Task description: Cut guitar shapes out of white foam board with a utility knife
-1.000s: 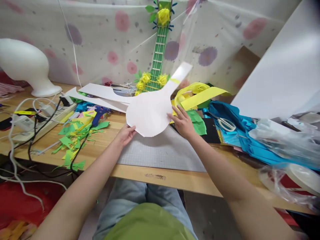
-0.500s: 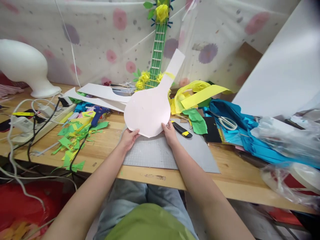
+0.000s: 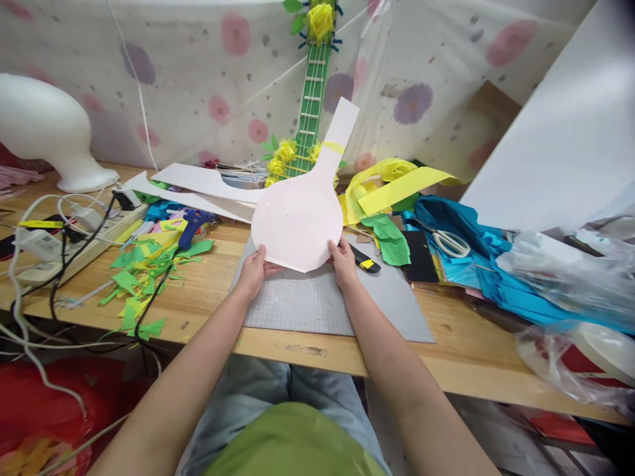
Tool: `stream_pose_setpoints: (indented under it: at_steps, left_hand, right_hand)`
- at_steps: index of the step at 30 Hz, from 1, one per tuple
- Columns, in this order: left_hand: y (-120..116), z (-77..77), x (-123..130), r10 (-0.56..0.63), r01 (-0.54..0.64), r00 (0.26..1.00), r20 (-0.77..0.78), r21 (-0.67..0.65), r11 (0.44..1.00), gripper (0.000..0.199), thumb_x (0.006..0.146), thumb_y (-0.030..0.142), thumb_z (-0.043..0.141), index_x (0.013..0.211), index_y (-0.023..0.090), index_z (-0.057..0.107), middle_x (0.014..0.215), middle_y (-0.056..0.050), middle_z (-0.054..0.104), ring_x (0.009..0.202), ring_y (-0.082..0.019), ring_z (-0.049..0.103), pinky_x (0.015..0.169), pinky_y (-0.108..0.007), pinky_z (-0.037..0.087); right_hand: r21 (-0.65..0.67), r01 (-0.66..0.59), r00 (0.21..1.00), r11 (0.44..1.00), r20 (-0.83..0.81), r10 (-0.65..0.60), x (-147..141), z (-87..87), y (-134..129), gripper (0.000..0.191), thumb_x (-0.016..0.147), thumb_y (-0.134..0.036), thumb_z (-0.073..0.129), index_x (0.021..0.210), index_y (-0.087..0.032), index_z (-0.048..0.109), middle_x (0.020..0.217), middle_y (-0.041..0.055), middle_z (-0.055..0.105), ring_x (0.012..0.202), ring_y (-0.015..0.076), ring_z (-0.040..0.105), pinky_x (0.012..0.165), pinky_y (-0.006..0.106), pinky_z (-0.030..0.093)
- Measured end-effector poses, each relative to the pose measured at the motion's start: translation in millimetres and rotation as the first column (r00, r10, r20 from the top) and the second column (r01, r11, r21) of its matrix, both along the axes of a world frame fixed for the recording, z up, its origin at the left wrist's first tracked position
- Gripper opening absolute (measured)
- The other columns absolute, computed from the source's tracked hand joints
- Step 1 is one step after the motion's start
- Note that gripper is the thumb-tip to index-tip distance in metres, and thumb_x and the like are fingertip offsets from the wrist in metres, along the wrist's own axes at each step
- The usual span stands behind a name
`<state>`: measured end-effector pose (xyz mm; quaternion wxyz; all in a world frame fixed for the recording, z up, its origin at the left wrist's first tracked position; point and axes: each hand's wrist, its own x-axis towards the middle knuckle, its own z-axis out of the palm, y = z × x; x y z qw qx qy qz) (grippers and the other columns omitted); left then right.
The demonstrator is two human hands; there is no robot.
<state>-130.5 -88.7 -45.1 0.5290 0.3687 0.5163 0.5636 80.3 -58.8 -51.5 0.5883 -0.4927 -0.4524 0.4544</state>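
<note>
Between my hands is a white guitar-shaped cutout (image 3: 296,221), round at the bottom with a neck tilted up to the right and a yellow strip across that neck. My left hand (image 3: 254,272) grips its lower left edge, fingers behind. The lower right edge is pinched by my right hand (image 3: 343,262). Below lies a grey cutting mat (image 3: 297,304). A black and yellow utility knife (image 3: 366,259) rests on the mat beside my right hand. Behind the cutout stands a green guitar-like piece (image 3: 312,92) with white strings and yellow paper flowers.
On the left are a blue glue gun (image 3: 192,227), green and yellow paper scraps (image 3: 131,281), a power strip (image 3: 79,254) with cables, and a white foam head (image 3: 44,132). White offcuts (image 3: 198,182) lie behind. Rightward are scissors (image 3: 450,243), blue paper (image 3: 496,281) and a plastic-wrapped roll (image 3: 590,354).
The cutout has shifted slightly right and turned a little, its neck tip moving left. My left hand has slid to a spot further up its left edge.
</note>
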Motion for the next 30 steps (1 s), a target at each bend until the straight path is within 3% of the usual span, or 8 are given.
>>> stream_pose_setpoints:
  at_steps: [4, 6, 9, 11, 13, 16, 20, 30]
  left_hand:
    - [-4, 9.8, 1, 0.389, -0.237, 0.751, -0.533, 0.332, 0.913, 0.039, 0.09, 0.041, 0.035, 0.121, 0.02, 0.045, 0.132, -0.012, 0.049, 0.124, -0.02, 0.044, 0.103, -0.036, 0.035]
    - [-8, 17.7, 16, 0.352, 0.082, 0.557, -0.752, 0.471, 0.878, 0.043, 0.091, 0.038, 0.034, 0.13, 0.021, 0.039, 0.144, -0.009, 0.035, 0.135, -0.018, 0.025, 0.111, -0.037, 0.021]
    - [-6, 25.1, 45, 0.136, 0.646, 0.252, -0.958, 0.271, 0.713, 0.051, 0.089, 0.036, 0.04, 0.136, 0.021, 0.035, 0.147, -0.006, 0.028, 0.138, -0.019, 0.016, 0.113, -0.041, 0.011]
    - [0, 25.0, 53, 0.138, 0.717, 0.126, -0.982, 0.186, 0.672, 0.055, 0.087, 0.038, 0.042, 0.138, 0.02, 0.033, 0.148, -0.007, 0.026, 0.139, -0.021, 0.013, 0.113, -0.042, 0.008]
    - [9, 21.8, 44, 0.174, 0.635, 0.062, -0.983, 0.173, 0.753, 0.056, 0.088, 0.039, 0.041, 0.139, 0.019, 0.033, 0.148, -0.008, 0.025, 0.139, -0.023, 0.012, 0.113, -0.045, 0.005]
    - [19, 16.3, 11, 0.226, 0.26, 0.074, -0.971, 0.238, 0.936, 0.062, 0.089, 0.041, 0.035, 0.141, 0.009, 0.025, 0.148, -0.016, 0.02, 0.138, -0.028, 0.01, 0.112, -0.048, 0.009]
    - [21, 20.1, -24, 0.346, -0.105, 0.173, -0.922, 0.332, 0.937, 0.067, 0.088, 0.043, 0.033, 0.141, 0.003, 0.022, 0.149, -0.021, 0.016, 0.138, -0.031, 0.006, 0.111, -0.049, 0.012]
    - [18, 40.9, -6, 0.216, 0.108, 0.48, -0.85, 0.301, 0.947, 0.051, 0.079, 0.04, 0.053, 0.126, 0.021, 0.045, 0.111, -0.007, 0.062, 0.094, -0.024, 0.06, 0.078, -0.033, 0.047]
  right_hand:
    - [0.019, -0.029, 0.999, 0.999, 0.025, 0.028, -4, -2.4, 0, 0.056, 0.067, -0.051, 0.055, 0.114, -0.021, 0.049, 0.079, 0.0002, 0.063, 0.062, 0.0129, 0.055, 0.058, 0.027, 0.048]
    - [0.019, -0.063, 0.998, 0.998, 0.015, 0.063, -7, -3.2, 0, 0.053, 0.067, -0.049, 0.057, 0.111, -0.021, 0.051, 0.077, 0.0001, 0.063, 0.06, 0.013, 0.055, 0.056, 0.027, 0.048]
    - [0.039, -0.111, 0.993, 0.993, -0.022, 0.112, -7, -2.5, -1, 0.052, 0.067, -0.048, 0.059, 0.111, -0.022, 0.052, 0.083, 0.0012, 0.065, 0.064, 0.0142, 0.058, 0.057, 0.028, 0.048]
    - [0.055, -0.148, 0.987, 0.987, -0.058, 0.151, -2, -0.6, -3, 0.052, 0.067, -0.047, 0.06, 0.112, -0.023, 0.053, 0.093, 0.002, 0.066, 0.071, 0.0152, 0.059, 0.061, 0.029, 0.049]
    - [0.045, -0.193, 0.976, 0.98, -0.091, 0.196, 6, 1.9, -4, 0.052, 0.066, -0.047, 0.062, 0.111, -0.024, 0.054, 0.099, 0.0018, 0.066, 0.076, 0.0159, 0.06, 0.063, 0.028, 0.05]
    - [0.009, -0.237, 0.964, 0.972, -0.124, 0.236, 20, 5.6, -3, 0.051, 0.063, -0.046, 0.067, 0.108, -0.025, 0.057, 0.101, 0.0007, 0.066, 0.079, 0.0162, 0.06, 0.063, 0.027, 0.049]
    - [-0.006, -0.226, 0.968, 0.974, -0.116, 0.223, 31, 8.1, 0, 0.05, 0.062, -0.045, 0.068, 0.107, -0.026, 0.059, 0.103, 0.0, 0.066, 0.082, 0.0173, 0.06, 0.063, 0.027, 0.049]
    - [0.04, -0.188, 0.979, 0.981, -0.074, 0.19, 46, 8.9, 2, 0.047, 0.066, -0.044, 0.064, 0.108, -0.025, 0.059, 0.11, 0.0006, 0.064, 0.093, 0.0182, 0.06, 0.073, 0.029, 0.049]
